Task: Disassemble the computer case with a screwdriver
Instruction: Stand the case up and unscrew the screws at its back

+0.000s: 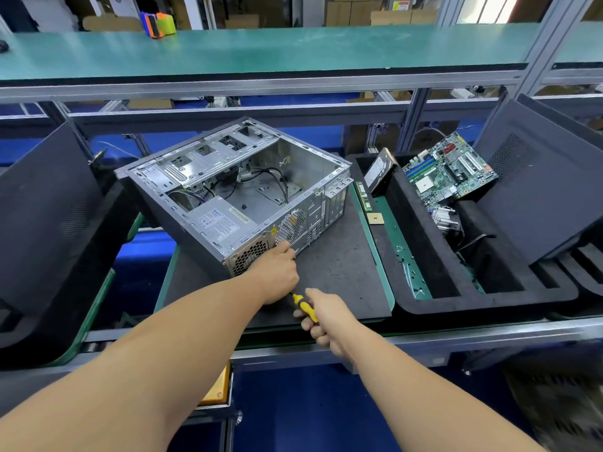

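On the dark mat, computer case [235, 194] lies open side up, mostly gutted. Left hand [277, 272] rests at its rear corner by the fan grille, fingers hidden (cannot tell their state). Just right of it, right hand [323, 318] has fingers curled round screwdriver [305, 306] handle. Risk: tip unseen, may slip off a screw and strip it.

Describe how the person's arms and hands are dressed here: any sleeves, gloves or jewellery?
Both forearms are bare up to the frame edge, with no sleeves in view. The left hand and right hand wear no gloves, and no watch, wristband or ring shows on them.
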